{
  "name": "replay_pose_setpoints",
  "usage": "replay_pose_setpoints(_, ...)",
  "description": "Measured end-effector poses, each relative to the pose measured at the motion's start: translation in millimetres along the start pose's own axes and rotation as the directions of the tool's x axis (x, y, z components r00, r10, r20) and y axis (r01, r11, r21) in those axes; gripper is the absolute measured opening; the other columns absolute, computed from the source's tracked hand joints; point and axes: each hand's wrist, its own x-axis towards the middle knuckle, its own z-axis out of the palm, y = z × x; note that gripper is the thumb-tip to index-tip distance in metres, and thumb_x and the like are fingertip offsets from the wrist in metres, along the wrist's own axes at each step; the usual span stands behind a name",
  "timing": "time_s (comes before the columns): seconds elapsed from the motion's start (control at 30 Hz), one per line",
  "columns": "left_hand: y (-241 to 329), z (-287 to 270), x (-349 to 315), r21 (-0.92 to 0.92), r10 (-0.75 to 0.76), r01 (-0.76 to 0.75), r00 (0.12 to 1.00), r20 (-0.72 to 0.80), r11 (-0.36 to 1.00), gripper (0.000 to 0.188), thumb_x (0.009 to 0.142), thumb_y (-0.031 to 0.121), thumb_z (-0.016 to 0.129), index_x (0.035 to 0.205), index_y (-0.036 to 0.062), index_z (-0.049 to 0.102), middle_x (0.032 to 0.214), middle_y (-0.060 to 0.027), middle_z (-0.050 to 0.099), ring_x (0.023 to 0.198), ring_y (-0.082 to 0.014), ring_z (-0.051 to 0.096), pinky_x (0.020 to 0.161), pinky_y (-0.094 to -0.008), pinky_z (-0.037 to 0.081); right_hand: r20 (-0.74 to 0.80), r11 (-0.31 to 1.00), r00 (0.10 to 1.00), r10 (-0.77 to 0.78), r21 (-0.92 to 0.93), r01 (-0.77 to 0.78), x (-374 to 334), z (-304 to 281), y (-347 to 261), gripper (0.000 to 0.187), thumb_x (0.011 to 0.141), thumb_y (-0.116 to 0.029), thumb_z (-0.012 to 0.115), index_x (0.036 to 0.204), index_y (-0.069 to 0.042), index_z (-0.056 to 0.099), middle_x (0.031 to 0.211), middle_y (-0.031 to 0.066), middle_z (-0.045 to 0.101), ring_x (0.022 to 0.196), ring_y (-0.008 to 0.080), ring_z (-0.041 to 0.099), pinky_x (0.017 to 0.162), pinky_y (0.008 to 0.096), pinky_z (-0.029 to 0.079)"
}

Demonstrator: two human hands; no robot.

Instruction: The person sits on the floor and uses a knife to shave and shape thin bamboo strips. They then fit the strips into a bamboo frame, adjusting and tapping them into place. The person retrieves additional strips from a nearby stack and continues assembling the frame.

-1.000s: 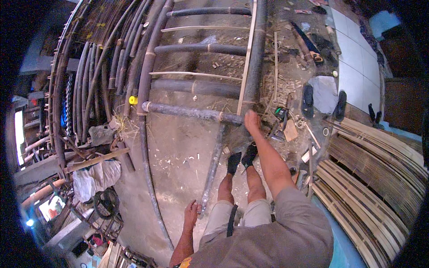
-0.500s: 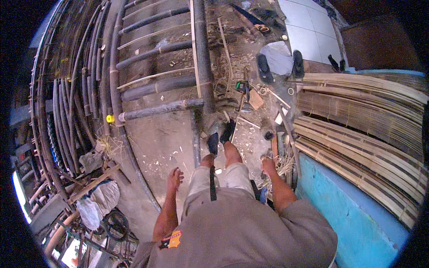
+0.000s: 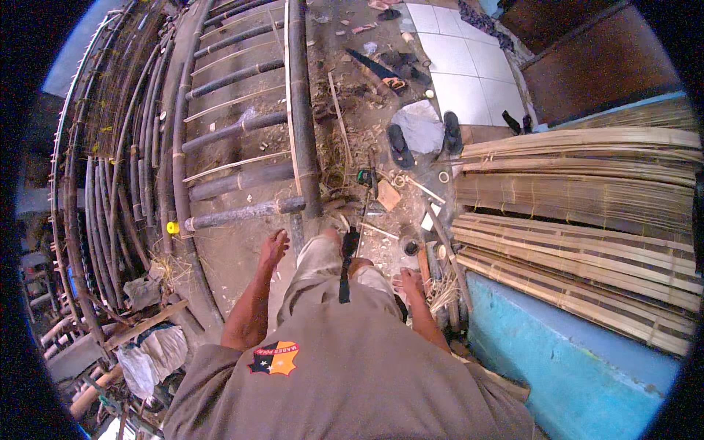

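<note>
My left hand (image 3: 274,249) hangs in the air left of my knees, fingers loosely bent and apart, nothing in it. It is nearest the near end of a dark bamboo frame (image 3: 308,147), whose poles and pale split strips lie like a ladder on the ground. At my right side my right hand (image 3: 409,283) is held low with its fingers loosely spread and nothing visible in them. Beside it lies a bundle of pale shavings (image 3: 443,295). A dark cup-like object (image 3: 411,248) stands just beyond that hand.
Long dark bamboo poles (image 3: 150,139) line the left. Rolled bamboo slat blinds (image 3: 572,253) rest over a blue wall (image 3: 557,345) at right. Ahead lie a handsaw (image 3: 378,70), sandals (image 3: 400,147), a white sack (image 3: 422,125), a green-and-black tape measure (image 3: 364,177) and a wood block (image 3: 388,196).
My body has moved forward and the frame sits closer to my left hand. The left hand has risen ahead; my right hand's fingers have loosened from a more curled shape.
</note>
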Motion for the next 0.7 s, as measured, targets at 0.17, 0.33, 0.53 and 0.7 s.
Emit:
replay_pose_setpoints(0.17,68.1,36.7,-10.5,-0.02,0.075,-0.074,0.995,0.07,0.997,0.05,0.096,0.042,0.058,0.131,0.0063,0.059,0.102,-0.0088,0.069,0.079,-0.0171,0.064,0.062,-0.0316,0.05,0.055,0.958,0.99,0.129,0.25,-0.138,-1.5,-48.0,-71.8,0.038,0.099,-0.037,0.055,0.118,-0.005,0.06,0.093,0.0142,0.071,0.073,0.0263,0.07,0.056,0.0404,0.059)
replay_pose_setpoints(0.33,64.1,52.6,13.7,0.079,0.09,-0.099,0.99,0.105,0.992,0.041,0.095,0.04,0.06,0.117,0.0054,0.067,0.09,-0.0068,0.068,0.073,-0.0156,0.062,0.064,-0.0329,0.051,0.321,0.922,0.946,0.039,0.353,-0.158,55.4,-126.7,-46.8,0.045,0.099,-0.042,0.052,0.114,-0.001,0.06,0.094,0.0147,0.069,0.068,0.0254,0.068,0.056,0.0412,0.058)
replay_pose_setpoints(0.53,-14.0,26.0,90.7,0.197,0.0,0.009,0.999,-0.045,0.98,0.042,0.092,0.042,0.058,0.107,0.0041,0.071,0.092,-0.0165,0.072,0.083,-0.0272,0.068,0.076,-0.0418,0.052,0.017,1.0,1.0,-0.005,-0.012,0.006,88.7,-125.4,-86.3,0.039,0.097,-0.039,0.058,0.115,-0.005,0.059,0.089,0.0112,0.066,0.071,0.0271,0.067,0.06,0.0421,0.058)
replay_pose_setpoints(0.7,27.7,35.6,168.5,0.486,0.07,-0.086,0.996,0.05,0.87,0.044,0.09,0.045,0.059,0.104,0.0061,0.073,0.087,-0.0187,0.072,0.086,-0.0349,0.069,0.079,-0.0452,0.052,0.036,0.967,0.999,0.04,0.249,-0.048,129.2,-89.6,-158.4,0.028,0.098,-0.032,0.058,0.114,-0.01,0.054,0.092,0.0107,0.066,0.077,0.0292,0.067,0.064,0.0442,0.058)
